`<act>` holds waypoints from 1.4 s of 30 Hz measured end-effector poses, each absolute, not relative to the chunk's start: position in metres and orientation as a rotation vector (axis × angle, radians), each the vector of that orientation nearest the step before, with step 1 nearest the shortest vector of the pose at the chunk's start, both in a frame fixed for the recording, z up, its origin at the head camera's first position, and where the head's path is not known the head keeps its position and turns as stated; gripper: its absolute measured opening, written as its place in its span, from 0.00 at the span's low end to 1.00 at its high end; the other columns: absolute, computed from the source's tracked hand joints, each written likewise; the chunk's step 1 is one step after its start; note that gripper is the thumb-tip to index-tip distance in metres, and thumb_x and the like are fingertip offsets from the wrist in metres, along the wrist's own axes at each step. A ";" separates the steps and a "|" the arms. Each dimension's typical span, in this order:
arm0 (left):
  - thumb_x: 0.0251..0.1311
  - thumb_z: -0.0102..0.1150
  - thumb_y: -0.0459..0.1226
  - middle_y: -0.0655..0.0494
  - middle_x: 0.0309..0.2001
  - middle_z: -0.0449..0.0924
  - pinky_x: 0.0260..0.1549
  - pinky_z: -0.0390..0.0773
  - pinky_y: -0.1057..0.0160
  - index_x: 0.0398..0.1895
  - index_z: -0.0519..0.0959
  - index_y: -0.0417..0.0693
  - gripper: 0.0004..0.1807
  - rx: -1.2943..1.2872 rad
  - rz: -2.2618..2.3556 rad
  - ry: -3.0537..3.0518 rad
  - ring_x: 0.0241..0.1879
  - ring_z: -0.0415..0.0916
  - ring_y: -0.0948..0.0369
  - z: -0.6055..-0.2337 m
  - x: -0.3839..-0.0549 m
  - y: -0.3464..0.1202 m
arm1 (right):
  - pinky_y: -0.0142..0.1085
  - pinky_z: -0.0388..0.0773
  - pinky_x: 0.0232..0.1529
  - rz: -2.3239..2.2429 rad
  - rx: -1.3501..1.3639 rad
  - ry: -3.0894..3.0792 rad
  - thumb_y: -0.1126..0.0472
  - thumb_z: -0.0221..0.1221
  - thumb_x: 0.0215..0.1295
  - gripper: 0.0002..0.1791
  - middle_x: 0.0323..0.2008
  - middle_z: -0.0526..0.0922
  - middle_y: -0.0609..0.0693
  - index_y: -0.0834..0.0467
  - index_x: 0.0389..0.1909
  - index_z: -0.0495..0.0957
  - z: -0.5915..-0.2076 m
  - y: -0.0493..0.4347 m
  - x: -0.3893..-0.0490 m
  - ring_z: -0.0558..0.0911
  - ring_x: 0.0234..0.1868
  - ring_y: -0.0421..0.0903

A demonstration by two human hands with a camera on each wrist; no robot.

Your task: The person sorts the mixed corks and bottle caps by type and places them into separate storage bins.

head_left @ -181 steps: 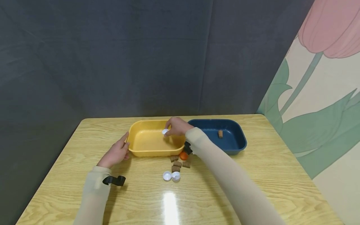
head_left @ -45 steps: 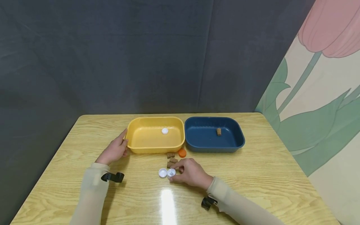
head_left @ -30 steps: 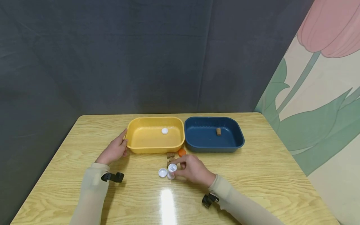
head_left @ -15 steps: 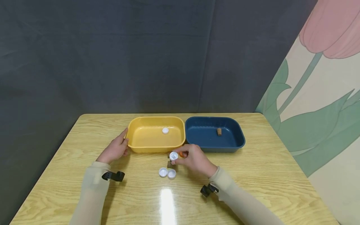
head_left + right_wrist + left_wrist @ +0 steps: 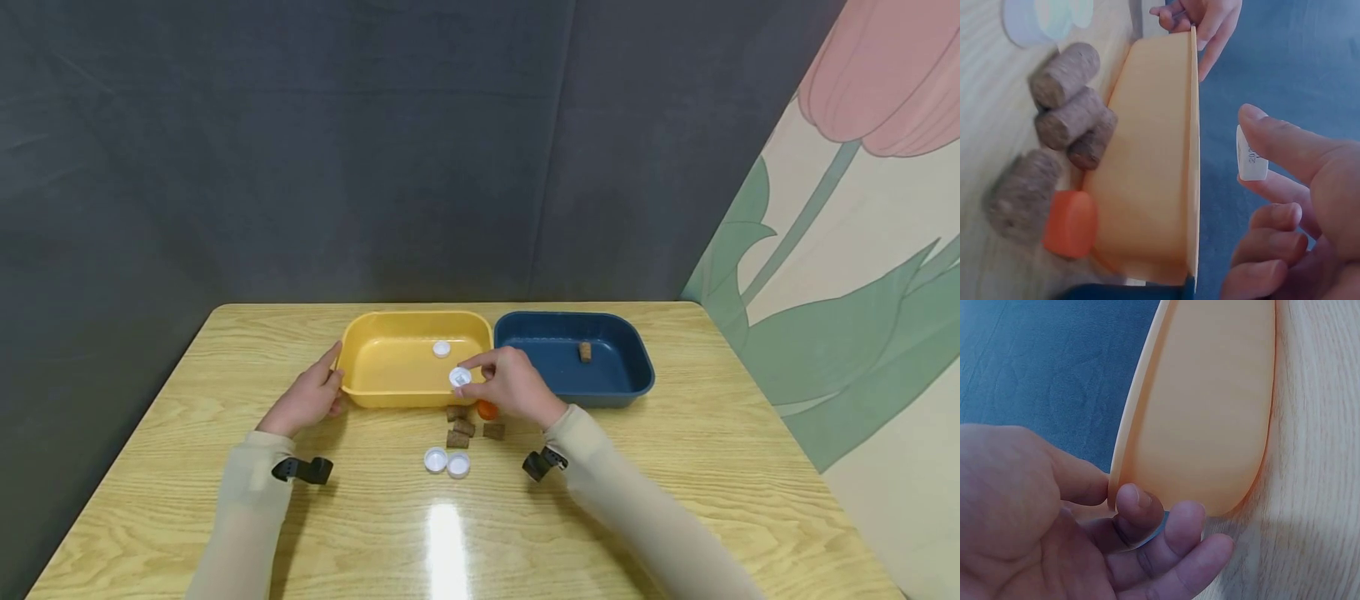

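Observation:
My right hand pinches a white bottle cap between thumb and finger, held over the right front part of the yellow tray. Printed marks show on the cap's side in the right wrist view. My left hand holds the tray's left end, thumb and a finger at the rim in the left wrist view. Another white cap lies inside this tray. On the table in front are two white caps, several brown corks and an orange cap, partly hidden by my right hand.
A navy blue tray stands against the yellow one's right side, with one cork in it. Both stand near the back of the wooden table. A dark curtain hangs behind.
My right hand first put a white cap into the yellow tray. It then lifted another off a stacked pair and carried it forward over the tray. The left hand stayed at the rim.

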State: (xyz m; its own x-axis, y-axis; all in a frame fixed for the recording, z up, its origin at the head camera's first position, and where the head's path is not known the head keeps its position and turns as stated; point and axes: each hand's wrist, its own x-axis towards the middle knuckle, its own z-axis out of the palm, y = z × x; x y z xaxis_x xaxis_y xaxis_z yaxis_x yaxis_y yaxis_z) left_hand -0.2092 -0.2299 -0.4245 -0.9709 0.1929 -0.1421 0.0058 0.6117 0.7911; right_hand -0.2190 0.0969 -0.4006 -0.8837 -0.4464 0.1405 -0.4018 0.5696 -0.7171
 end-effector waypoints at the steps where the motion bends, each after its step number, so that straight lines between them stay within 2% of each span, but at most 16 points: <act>1: 0.80 0.32 0.34 0.46 0.30 0.69 0.32 0.79 0.55 0.80 0.37 0.39 0.32 0.166 1.286 2.624 0.27 0.74 0.54 -0.424 -0.209 -0.230 | 0.32 0.51 0.21 -1.212 -0.733 2.735 0.54 0.74 0.57 0.16 0.12 0.54 0.43 0.54 0.46 0.88 -0.399 0.095 -0.221 0.53 0.14 0.41; 11: 0.80 0.32 0.35 0.46 0.31 0.68 0.32 0.79 0.55 0.81 0.37 0.39 0.32 0.160 1.290 2.617 0.27 0.74 0.55 -0.421 -0.208 -0.229 | 0.33 0.50 0.18 -1.136 -0.655 2.763 0.52 0.73 0.57 0.18 0.10 0.56 0.45 0.54 0.47 0.88 -0.391 0.081 -0.243 0.54 0.12 0.42; 14: 0.80 0.32 0.35 0.46 0.31 0.69 0.32 0.79 0.55 0.81 0.37 0.39 0.32 0.165 1.288 2.618 0.27 0.74 0.55 -0.421 -0.207 -0.229 | 0.32 0.53 0.17 -1.089 -0.652 2.789 0.51 0.74 0.57 0.19 0.12 0.63 0.45 0.55 0.47 0.88 -0.390 0.076 -0.251 0.57 0.13 0.41; 18: 0.80 0.33 0.35 0.45 0.32 0.69 0.32 0.80 0.55 0.81 0.37 0.40 0.32 0.156 1.280 2.625 0.27 0.75 0.54 -0.419 -0.206 -0.229 | 0.32 0.58 0.20 -1.044 -0.664 2.797 0.52 0.73 0.57 0.18 0.19 0.75 0.47 0.55 0.47 0.88 -0.387 0.069 -0.262 0.63 0.17 0.41; 22: 0.80 0.32 0.35 0.44 0.33 0.70 0.33 0.80 0.55 0.81 0.37 0.40 0.32 0.134 1.269 2.630 0.28 0.76 0.54 -0.418 -0.206 -0.228 | 0.32 0.63 0.22 -1.027 -0.664 2.753 0.54 0.73 0.59 0.16 0.25 0.80 0.48 0.54 0.47 0.87 -0.384 0.062 -0.274 0.66 0.20 0.42; 29: 0.80 0.33 0.35 0.45 0.31 0.70 0.33 0.80 0.55 0.81 0.37 0.40 0.32 0.127 1.267 2.624 0.28 0.75 0.54 -0.423 -0.209 -0.227 | 0.34 0.72 0.28 -0.952 -0.608 2.700 0.58 0.72 0.59 0.17 0.35 0.82 0.49 0.56 0.49 0.86 -0.385 0.052 -0.292 0.73 0.29 0.45; 38: 0.80 0.32 0.35 0.46 0.30 0.69 0.32 0.78 0.57 0.81 0.37 0.40 0.32 0.136 1.267 2.622 0.27 0.74 0.56 -0.425 -0.210 -0.229 | 0.35 0.76 0.38 -0.814 -0.594 2.684 0.60 0.73 0.58 0.18 0.45 0.82 0.52 0.58 0.49 0.85 -0.391 0.043 -0.314 0.76 0.36 0.46; 42: 0.80 0.32 0.35 0.47 0.29 0.68 0.32 0.78 0.58 0.81 0.37 0.41 0.32 0.130 1.265 2.623 0.26 0.73 0.56 -0.426 -0.210 -0.230 | 0.38 0.77 0.43 -0.729 -0.543 2.672 0.58 0.73 0.59 0.19 0.52 0.80 0.52 0.57 0.51 0.84 -0.392 0.041 -0.320 0.76 0.42 0.48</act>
